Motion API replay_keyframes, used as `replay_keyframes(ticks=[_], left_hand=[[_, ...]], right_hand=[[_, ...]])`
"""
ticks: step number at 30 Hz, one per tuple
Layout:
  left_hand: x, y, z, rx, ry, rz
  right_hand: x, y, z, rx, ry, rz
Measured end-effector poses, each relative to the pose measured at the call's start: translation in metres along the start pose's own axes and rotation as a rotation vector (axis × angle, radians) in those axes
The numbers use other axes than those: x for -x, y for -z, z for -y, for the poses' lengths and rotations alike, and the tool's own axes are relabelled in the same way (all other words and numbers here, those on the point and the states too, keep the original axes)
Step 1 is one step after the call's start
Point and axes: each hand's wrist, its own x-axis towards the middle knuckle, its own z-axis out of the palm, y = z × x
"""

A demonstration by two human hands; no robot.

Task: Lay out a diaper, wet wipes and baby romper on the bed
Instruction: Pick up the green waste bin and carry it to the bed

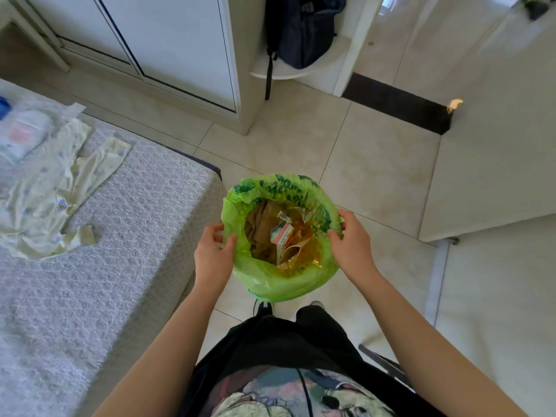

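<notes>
Room: pale tiled floor (376, 152), bed (114, 236) on my left, white wardrobe (168, 40) at the far wall.
Left grip: my left hand (214, 251) pinches the near-left rim of the green bin bag (270, 281), thumb and fingers clamped on the plastic.
Right grip: my right hand (350, 239) curls over the right rim of the same bag, fingers closed on it.
Bag: open-mouthed, paper scraps and wrappers inside, standing on the floor just beside the bed corner.
Baby romper (51, 188): spread flat on the bed, well apart from my hands.
Wet wipes (22, 133): blurred pack beyond the romper, touching its upper edge.
Backpack (304, 28): dark, far off, on a white round stool (296, 70).
</notes>
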Motion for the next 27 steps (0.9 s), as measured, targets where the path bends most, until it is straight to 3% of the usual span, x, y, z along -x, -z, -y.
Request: replay_keyframes(ticks=[10,17,27], left_hand=[[-0.058,-0.069,-0.067,0.021,0.13,-0.152],[-0.071,-0.126,-0.117,0.117,0.265,-0.32],[-0.114,-0.135,-0.141,0.215,0.427,-0.57]], right_hand=[[-0.141,0.038,0.012,0.025,0.076,0.18],[-0.238,0.076,0.03,0.104,0.245,0.31],[-0.33,0.038,0.094,0.208,0.467,0.494]])
